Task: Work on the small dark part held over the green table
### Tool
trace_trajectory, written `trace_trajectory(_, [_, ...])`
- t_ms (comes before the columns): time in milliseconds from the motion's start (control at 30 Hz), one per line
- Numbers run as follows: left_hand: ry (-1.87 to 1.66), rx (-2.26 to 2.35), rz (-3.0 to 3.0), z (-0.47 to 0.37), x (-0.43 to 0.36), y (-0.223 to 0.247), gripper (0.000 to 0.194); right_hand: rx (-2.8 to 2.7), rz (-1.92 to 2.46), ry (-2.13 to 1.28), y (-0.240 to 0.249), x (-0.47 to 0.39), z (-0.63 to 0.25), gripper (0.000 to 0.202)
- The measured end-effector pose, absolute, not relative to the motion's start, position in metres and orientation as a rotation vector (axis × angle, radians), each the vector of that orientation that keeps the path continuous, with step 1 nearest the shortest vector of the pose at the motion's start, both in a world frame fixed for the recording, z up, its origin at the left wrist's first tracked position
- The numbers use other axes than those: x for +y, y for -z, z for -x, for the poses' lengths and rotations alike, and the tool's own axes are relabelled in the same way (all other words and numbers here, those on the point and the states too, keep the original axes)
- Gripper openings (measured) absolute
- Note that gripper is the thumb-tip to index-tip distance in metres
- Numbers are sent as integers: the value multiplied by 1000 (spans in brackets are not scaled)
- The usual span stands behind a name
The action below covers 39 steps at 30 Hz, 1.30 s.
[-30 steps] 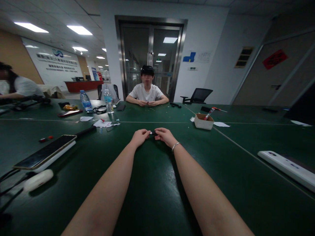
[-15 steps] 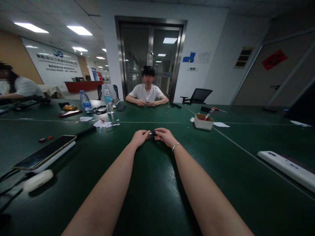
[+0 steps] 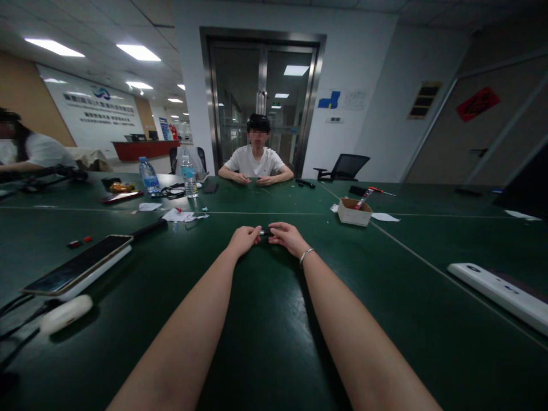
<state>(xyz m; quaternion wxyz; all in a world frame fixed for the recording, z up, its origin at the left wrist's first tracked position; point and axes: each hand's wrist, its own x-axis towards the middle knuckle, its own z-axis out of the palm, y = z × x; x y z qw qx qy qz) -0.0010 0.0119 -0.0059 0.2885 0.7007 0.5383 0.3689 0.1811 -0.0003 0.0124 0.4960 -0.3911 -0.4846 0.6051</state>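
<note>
Both my hands meet over the green table [image 3: 265, 319], straight ahead of me. Between their fingertips is a small dark object with a silvery part [image 3: 264, 232], too small to name. My left hand [image 3: 244, 241] is closed in a pinch at its silvery end. From the other side, my right hand [image 3: 289, 238] pinches the dark end, a bracelet on its wrist. Much of the small object is hidden behind the fingers.
A phone [image 3: 79, 264] on a white block and a white oval device [image 3: 66, 315] with cables lie at left. Two bottles [image 3: 189, 177] stand farther back. At right are a small open box [image 3: 354, 212] and a white power strip [image 3: 496, 291]. A person [image 3: 257, 160] sits opposite.
My hands have hardly moved and still hold the small object. Across the table, the other person's hands have come slightly apart.
</note>
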Motion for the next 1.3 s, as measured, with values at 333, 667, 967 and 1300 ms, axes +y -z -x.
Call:
trace_trajectory(333, [-955, 1467, -1838, 1, 7, 1, 59, -1200, 901, -1486, -13, -3, -183, 17])
trace_trajectory(667, [-982, 1434, -1844, 0, 6, 0, 56, -1185, 898, -1491, -11, 1, -182, 15])
trace_trajectory(967, [-1012, 1393, -1849, 0, 7, 2, 49, -1165, 915, -1487, -12, 1, -181, 12])
trace_trajectory(1300, [-1032, 1403, -1819, -1, 9, 2, 46, -1173, 938, -1457, -11, 2, -180, 12])
